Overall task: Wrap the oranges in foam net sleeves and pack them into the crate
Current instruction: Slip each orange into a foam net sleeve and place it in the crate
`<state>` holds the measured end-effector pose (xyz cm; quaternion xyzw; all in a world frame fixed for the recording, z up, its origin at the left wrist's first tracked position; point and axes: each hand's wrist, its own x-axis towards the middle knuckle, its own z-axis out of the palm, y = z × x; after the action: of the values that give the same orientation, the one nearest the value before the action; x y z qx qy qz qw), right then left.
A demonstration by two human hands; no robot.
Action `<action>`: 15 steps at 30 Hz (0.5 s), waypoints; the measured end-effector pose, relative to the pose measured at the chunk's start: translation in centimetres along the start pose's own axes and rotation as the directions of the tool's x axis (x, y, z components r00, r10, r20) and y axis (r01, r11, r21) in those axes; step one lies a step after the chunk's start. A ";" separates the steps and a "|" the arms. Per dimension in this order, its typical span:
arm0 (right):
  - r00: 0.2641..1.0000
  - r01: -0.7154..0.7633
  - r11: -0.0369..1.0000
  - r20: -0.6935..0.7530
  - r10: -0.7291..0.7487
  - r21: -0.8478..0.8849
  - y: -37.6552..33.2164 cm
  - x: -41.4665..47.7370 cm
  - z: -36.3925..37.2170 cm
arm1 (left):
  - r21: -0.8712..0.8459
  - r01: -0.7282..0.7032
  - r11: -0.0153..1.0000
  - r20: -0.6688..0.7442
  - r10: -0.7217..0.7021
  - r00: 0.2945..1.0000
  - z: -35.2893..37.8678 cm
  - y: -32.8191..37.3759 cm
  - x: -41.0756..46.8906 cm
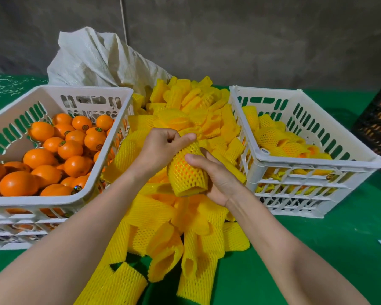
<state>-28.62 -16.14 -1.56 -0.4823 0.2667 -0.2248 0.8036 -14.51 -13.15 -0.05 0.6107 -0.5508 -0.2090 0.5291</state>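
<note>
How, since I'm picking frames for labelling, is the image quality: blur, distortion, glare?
Head view: wide-angle distortion bows the left crate rim and stretches the forearms; lighting is soft and even, with small highlights on the bare oranges; the sleeved orange being held is fairly sharp; the black crate at the right edge is dim and soft.

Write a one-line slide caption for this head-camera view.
The left hand and right hand grip a sleeved orange between the crate of bare oranges and the crate of wrapped ones.
</note>
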 end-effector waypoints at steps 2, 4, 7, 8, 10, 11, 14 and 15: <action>1.000 0.026 1.000 0.017 -0.026 -0.003 0.0 -0.3 -0.3 | 0.050 0.015 0.999 -0.012 -0.015 1.000 0.6 0.3 0.3; 0.999 0.023 0.999 0.047 -0.025 0.034 -0.2 -0.8 -0.9 | 0.019 0.063 0.998 -0.067 -0.061 0.996 1.3 0.4 0.8; 0.997 0.041 0.996 0.057 -0.046 0.085 -1.1 -1.4 -2.1 | -0.066 0.099 0.993 -0.169 -0.109 0.980 3.1 0.8 1.3; 0.996 0.080 0.994 0.028 -0.082 0.078 -1.6 -1.5 -2.7 | -0.119 0.114 0.986 -0.202 -0.136 0.970 4.0 0.9 1.5; 0.983 0.176 0.982 -0.070 -0.171 0.068 -2.7 -1.7 -4.2 | -0.230 0.109 0.967 -0.244 -0.166 0.955 5.8 0.9 1.8; 0.966 0.231 0.971 -0.133 -0.221 0.061 -3.4 -1.8 -5.1 | -0.260 0.098 0.961 -0.250 -0.164 0.954 6.8 1.0 2.0; 0.861 0.405 0.908 -0.289 -0.419 -0.109 -6.1 -1.9 -8.9 | -0.175 0.042 0.984 -0.166 -0.071 0.984 10.0 1.3 2.5; 0.806 0.429 0.877 -0.347 -0.480 -0.217 -7.0 -1.9 -10.3 | -0.092 -0.015 0.996 -0.116 0.004 0.993 11.1 1.4 2.7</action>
<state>-37.40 -24.77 1.04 -0.5280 0.3116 -0.4847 0.6239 -23.60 -19.97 -1.82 0.5940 -0.5119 -0.1959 0.5888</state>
